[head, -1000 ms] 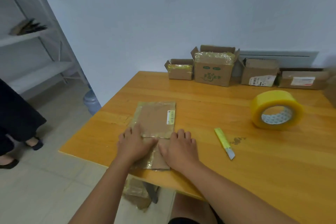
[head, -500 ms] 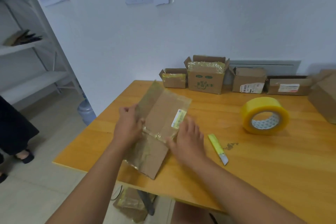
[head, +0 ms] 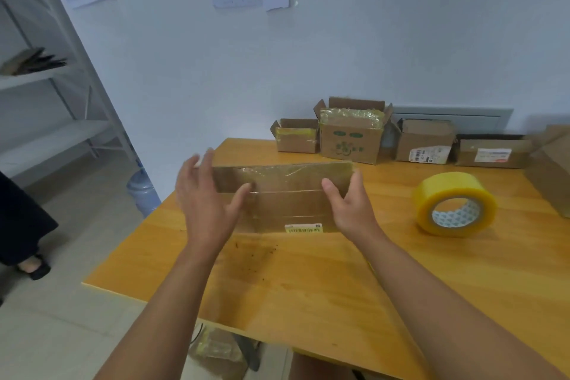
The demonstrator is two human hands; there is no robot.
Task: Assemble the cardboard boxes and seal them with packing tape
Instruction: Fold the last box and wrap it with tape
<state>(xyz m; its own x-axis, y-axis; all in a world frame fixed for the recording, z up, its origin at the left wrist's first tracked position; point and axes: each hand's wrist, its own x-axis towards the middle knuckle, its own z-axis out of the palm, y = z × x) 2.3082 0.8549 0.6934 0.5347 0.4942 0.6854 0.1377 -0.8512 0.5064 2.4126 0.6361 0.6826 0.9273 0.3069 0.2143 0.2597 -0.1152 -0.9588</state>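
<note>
Our wooden counter [head: 308, 281] fills the near and right part of the scene, with a white shelf rack [head: 61, 102] off to the left. Along the far edge of the counter, against the wall, stands a row of small cardboard boxes [head: 350, 139], some wrapped in tape. We hold a flattened cardboard box [head: 287, 194] upright above the middle of the counter, its long side level, old tape shining across its top and a small label on its lower edge. Our left hand [head: 206, 197] grips the left end, thumb on the near face and fingers behind. Our right hand [head: 348, 203] grips the right end the same way. A yellow roll of packing tape [head: 455, 203] stands on edge to the right, well apart from the box.
</note>
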